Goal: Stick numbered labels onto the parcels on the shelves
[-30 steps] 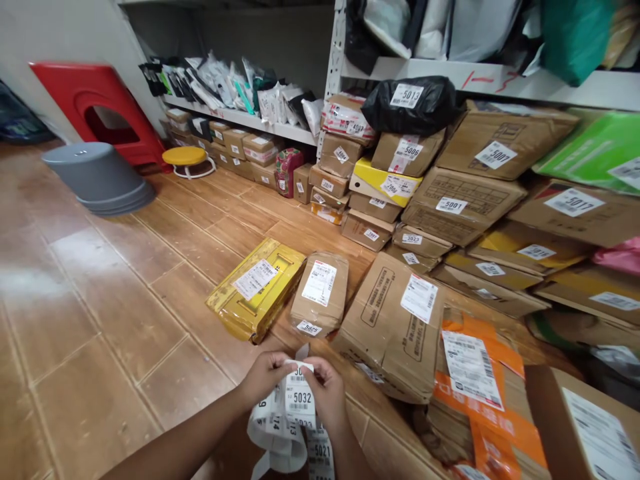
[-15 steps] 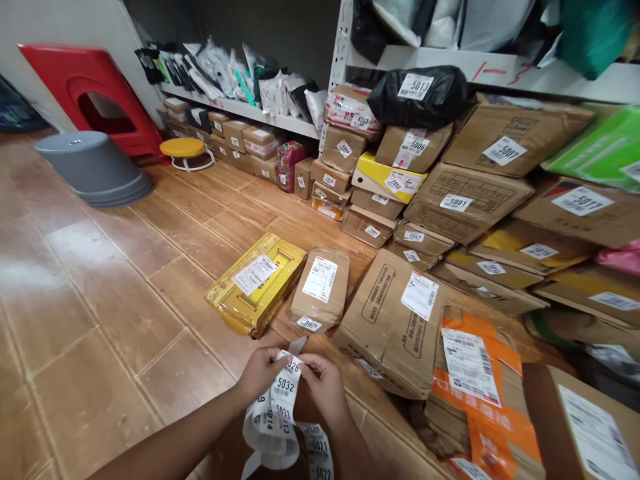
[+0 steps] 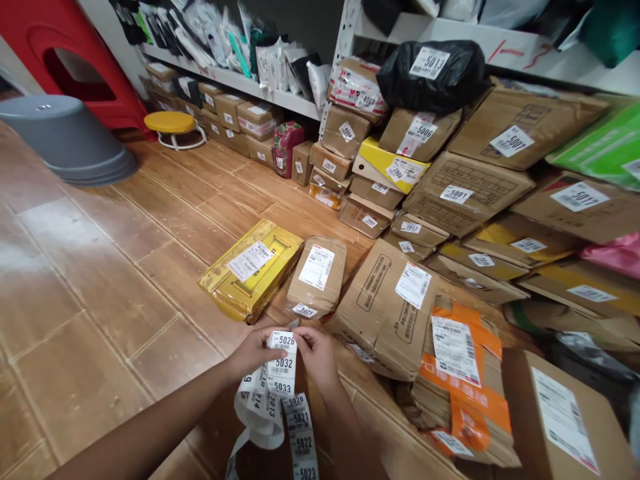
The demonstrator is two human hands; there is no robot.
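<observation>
A strip of white number labels (image 3: pixel 281 385) hangs in loops at the bottom centre, with 5026, 5032 and 5033 readable on its front part. My left hand (image 3: pixel 253 352) is closed on its left edge, the thumb lying over the labels. At the upper right corner, by 5026, my right hand (image 3: pixel 316 353) pinches the strip with thumb and fingertips. Another length, reading 5020 to 5023, dangles below my right wrist. Just beyond my hands lie a small brown parcel (image 3: pixel 327 293) marked 5025 and a yellow box (image 3: pixel 235 287); neither hand touches them.
To the right lie a large brown carton (image 3: pixel 360 320), an orange-taped parcel (image 3: pixel 465 393) and another brown box (image 3: pixel 545 373). Numbered parcels are stacked below a white shelf (image 3: pixel 575 70). A yellow-topped stool (image 3: pixel 170 122), a grey stool (image 3: pixel 65 140) and a red stool (image 3: pixel 107 40) stand at left.
The view has shifted slightly, so the floor parcels sit higher. The strip has turned flatter toward me and 5026 shows fully. Both hands keep hold of it.
</observation>
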